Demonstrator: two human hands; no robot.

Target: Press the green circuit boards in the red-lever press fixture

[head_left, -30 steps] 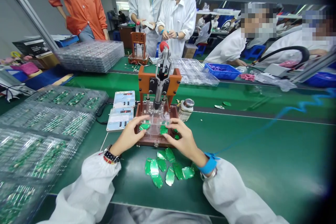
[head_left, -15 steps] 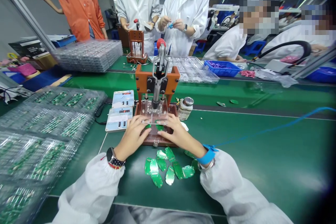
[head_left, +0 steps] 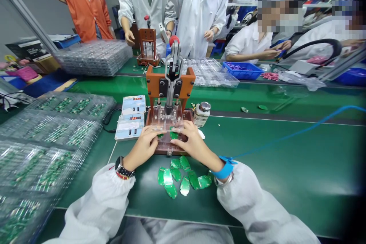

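An orange press fixture (head_left: pixel 170 84) with a red-knobbed lever stands on the green mat in front of me. Both my hands rest on its clear bed. My left hand (head_left: pixel 143 146) is closed, its fingertips pinching a small green circuit board (head_left: pixel 160 136) at the bed's left side. My right hand (head_left: pixel 192 143) is closed too, fingers pressing another green circuit board (head_left: pixel 173 134) into the bed's middle. A loose pile of several green boards (head_left: pixel 183 178) lies on the mat just below the fixture, between my wrists.
Stacked clear trays of boards (head_left: pixel 48 137) fill the left side. Two small digital meters (head_left: pixel 130 120) sit left of the fixture, a metal-lidded jar (head_left: pixel 202 113) right of it. A blue cord (head_left: pixel 286 135) runs from my right wristband. Several people in coats work beyond the conveyor belt (head_left: pixel 257 99).
Both hands have moved inward over the fixture bed, bringing the green boards from its outer edges toward the middle. The camera has tilted slightly down.
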